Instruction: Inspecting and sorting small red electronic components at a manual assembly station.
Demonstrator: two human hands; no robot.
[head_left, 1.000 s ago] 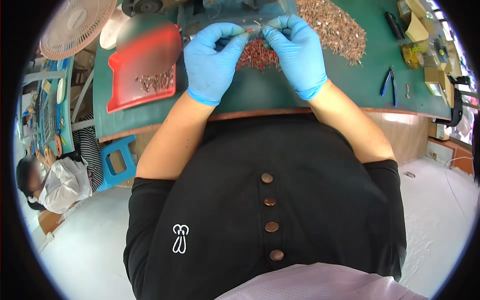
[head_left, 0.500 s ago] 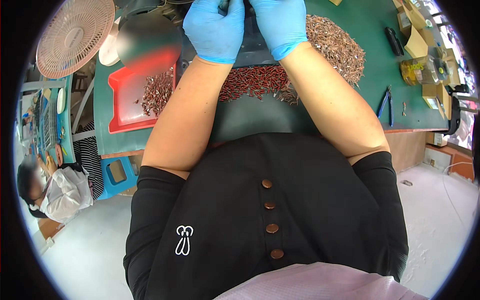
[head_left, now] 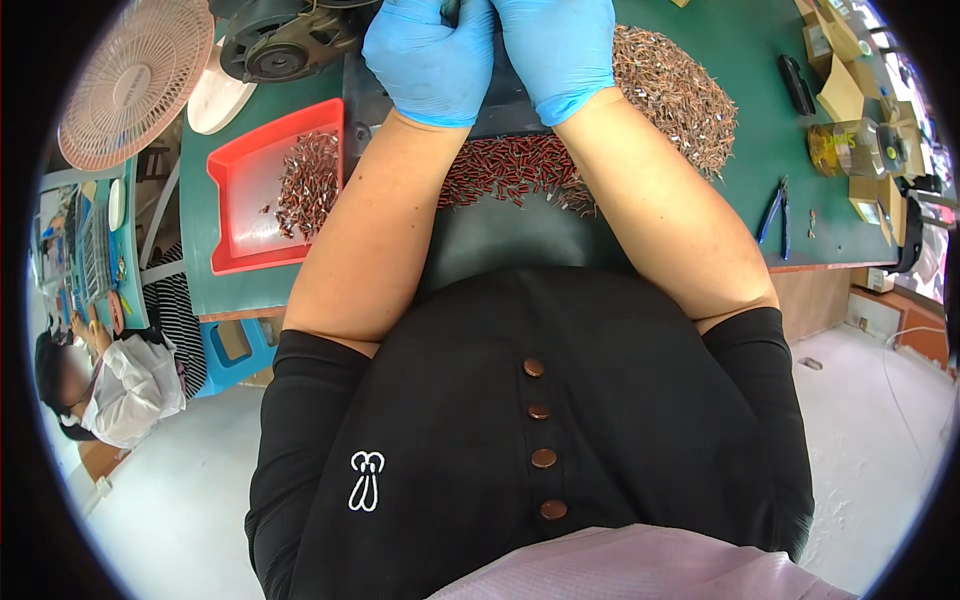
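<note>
while gloved left hand (head_left: pixel 432 62) and right hand (head_left: pixel 556 45) stay curled together, grasp unclear, red parts (head_left: pixel 510 182) below wrists

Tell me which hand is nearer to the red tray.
Left. The left hand is just right of the red tray, past its upper right corner. The right hand lies farther right, beyond the left hand.

Round pink plastic fan (head_left: pixel 137 80) at far left; red plastic tray (head_left: pixel 245 195) beside; blue-handled pliers (head_left: pixel 775 210) at right; clear jar (head_left: pixel 845 148) further right.
</note>
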